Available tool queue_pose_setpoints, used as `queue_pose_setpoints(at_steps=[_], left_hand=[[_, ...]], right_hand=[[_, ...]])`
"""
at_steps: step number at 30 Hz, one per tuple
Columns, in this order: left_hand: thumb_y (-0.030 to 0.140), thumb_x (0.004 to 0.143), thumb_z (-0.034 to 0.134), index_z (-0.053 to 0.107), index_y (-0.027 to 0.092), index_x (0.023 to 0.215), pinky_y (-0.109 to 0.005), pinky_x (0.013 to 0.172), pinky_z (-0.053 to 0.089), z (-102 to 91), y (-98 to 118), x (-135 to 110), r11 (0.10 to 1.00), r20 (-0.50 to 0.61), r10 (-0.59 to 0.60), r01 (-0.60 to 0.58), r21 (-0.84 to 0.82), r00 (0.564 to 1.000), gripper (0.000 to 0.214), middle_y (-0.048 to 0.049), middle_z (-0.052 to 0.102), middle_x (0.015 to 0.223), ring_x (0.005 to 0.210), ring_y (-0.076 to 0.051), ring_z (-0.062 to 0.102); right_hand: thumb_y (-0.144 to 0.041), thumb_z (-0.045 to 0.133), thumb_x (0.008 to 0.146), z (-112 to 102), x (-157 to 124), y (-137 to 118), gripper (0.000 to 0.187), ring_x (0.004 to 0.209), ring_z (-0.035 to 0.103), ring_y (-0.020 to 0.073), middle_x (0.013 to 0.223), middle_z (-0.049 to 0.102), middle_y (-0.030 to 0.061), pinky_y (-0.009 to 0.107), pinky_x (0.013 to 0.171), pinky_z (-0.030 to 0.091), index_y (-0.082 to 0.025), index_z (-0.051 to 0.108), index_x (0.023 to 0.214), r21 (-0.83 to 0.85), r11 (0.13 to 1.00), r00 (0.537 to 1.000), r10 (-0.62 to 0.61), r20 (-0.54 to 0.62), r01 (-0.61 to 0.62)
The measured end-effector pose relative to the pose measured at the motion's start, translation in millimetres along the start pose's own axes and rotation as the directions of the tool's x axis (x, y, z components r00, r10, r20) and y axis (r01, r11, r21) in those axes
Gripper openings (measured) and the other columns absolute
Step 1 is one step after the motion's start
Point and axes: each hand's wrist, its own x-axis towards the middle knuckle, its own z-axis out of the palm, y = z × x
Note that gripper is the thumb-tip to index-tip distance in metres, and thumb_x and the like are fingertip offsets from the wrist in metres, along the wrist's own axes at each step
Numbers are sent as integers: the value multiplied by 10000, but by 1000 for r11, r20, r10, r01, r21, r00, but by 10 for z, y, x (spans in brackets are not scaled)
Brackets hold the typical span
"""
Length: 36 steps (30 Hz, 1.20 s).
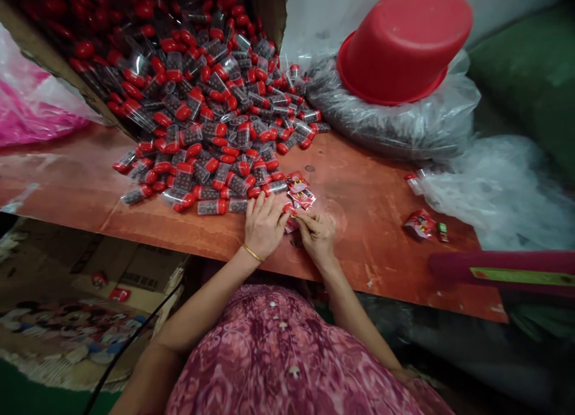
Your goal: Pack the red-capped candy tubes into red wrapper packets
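Small red printed packets (302,197) lie near the table's front edge, partly overlapping. My right hand (318,235) is closed in a pinch at a small red packet (288,209) with a yellow edge; the fingers partly hide it. My left hand (265,226), a thin gold bangle at its wrist, lies with fingers stretched out against the nearest clear tubes. Its thumb points towards the pinched packet; whether it touches is unclear. Ahead spreads a heap of clear tubes with red caps (211,130), dark dotted contents showing through.
The heap spills from a cardboard box (67,73) onto the reddish table (359,193). At the back right, a red tub (408,44) sits upside down on a stuffed plastic bag (390,127). Another red packet (420,224) and a small green item (442,232) lie right.
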Motion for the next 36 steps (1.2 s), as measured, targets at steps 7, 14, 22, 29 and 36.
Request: queue_pose_setpoints(at_steps=[7,14,22,29,36], left_hand=[[510,759,538,660,134,700,-246,567,396,-61,93,23,687,278,-352,448,-572,894,400,-29,614,591,582,-145,537],[405,714,612,659,148,619,-240,573,397,-13,7,-203,503,213,-484,469,-727,849,279,-26,618,604,577,-131,519],[482,551,728,612,132,580,-177,436,341,-283,-159,-507,-67,458,-673,570,-819,580,369,10,562,518,466,-71,471],[439,347,826,541,133,557,-154,420,373,-652,-673,-619,-192,364,-856,428,-883,367,469,32,568,495,449,-59,502],[424,398,822,548,141,600,-158,417,368,-828,-866,-679,-212,304,-903,302,-930,303,443,61,543,474,422,-46,480]], right_hand=[[-250,569,834,-145,59,-186,135,657,498,123,656,568,1,292,697,350,-247,703,853,33,995,983,-87,-163,93],[-373,474,848,-83,15,-516,247,609,518,123,699,597,12,244,571,420,-178,621,809,532,719,891,313,328,-448],[-361,430,884,38,45,-791,353,524,441,107,533,481,-19,240,537,338,-184,513,590,449,852,909,72,410,-270],[-350,379,919,489,571,-1211,308,884,517,219,995,624,101,325,745,364,-158,602,1010,210,969,830,-224,510,132],[-187,380,908,706,678,-1262,291,960,446,245,1115,574,110,355,749,328,-212,599,1098,156,837,608,-496,620,524]])
